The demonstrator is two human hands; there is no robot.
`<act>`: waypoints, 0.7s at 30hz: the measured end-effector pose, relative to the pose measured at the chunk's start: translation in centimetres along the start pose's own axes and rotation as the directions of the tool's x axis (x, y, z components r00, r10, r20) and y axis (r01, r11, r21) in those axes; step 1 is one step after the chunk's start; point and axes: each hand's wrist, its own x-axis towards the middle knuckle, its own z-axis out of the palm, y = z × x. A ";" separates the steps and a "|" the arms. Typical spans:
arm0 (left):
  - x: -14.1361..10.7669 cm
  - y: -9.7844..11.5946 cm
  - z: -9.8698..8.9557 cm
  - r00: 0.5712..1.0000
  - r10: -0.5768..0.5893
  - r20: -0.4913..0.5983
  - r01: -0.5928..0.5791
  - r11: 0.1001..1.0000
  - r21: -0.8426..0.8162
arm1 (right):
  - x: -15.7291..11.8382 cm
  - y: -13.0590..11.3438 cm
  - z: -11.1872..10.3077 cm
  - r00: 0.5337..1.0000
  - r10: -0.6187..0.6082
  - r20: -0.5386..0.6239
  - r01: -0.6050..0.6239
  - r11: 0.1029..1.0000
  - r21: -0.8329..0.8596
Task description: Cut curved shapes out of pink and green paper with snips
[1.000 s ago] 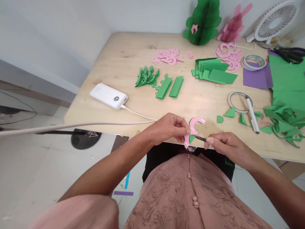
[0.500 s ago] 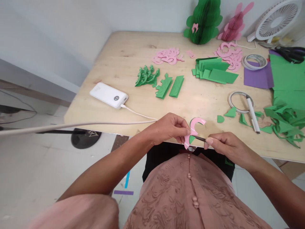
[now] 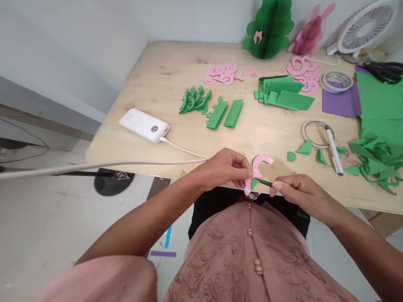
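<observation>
My left hand [image 3: 231,170] is closed on a curved pink paper cutout [image 3: 263,159], pinching it at the table's front edge. Pale shiny strips show on the pink paper, and a small piece of green paper [image 3: 255,183] lies against its lower part. In my right hand [image 3: 291,188] is a thin dark tool [image 3: 265,183], held between thumb and fingers. Its tip meets the green and pink paper; the grip hides most of it, so I cannot tell its exact kind.
A white power bank [image 3: 144,125] with a cable lies left on the wooden table [image 3: 135,88]. Green folded strips [image 3: 283,91], pink cutouts [image 3: 222,74], tape rolls [image 3: 336,82], a white marker [image 3: 333,151], green scraps [image 3: 378,161], black scissors [image 3: 385,72] and a fan [image 3: 367,29] are about.
The pink cutout has shifted very slightly to the right with my left hand. The tool in my right hand stays almost in place against the paper.
</observation>
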 end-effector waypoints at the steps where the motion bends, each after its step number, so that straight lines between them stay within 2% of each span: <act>1: 0.0 0.0 0.0 1.000 0.004 -0.002 -0.004 1.000 0.004 | 0.0 0.0 0.0 1.000 -0.001 -0.001 0.001 1.000 -0.001; 13: 0.1 -0.1 -0.1 1.000 0.002 0.002 -0.002 1.000 0.012 | -0.1 0.2 0.0 1.000 0.003 0.001 -0.003 1.000 0.005; 21: 0.0 0.0 0.1 1.000 -0.019 -0.011 0.019 1.000 -0.007 | 0.0 0.8 0.2 0.998 0.026 0.065 -0.036 0.986 0.165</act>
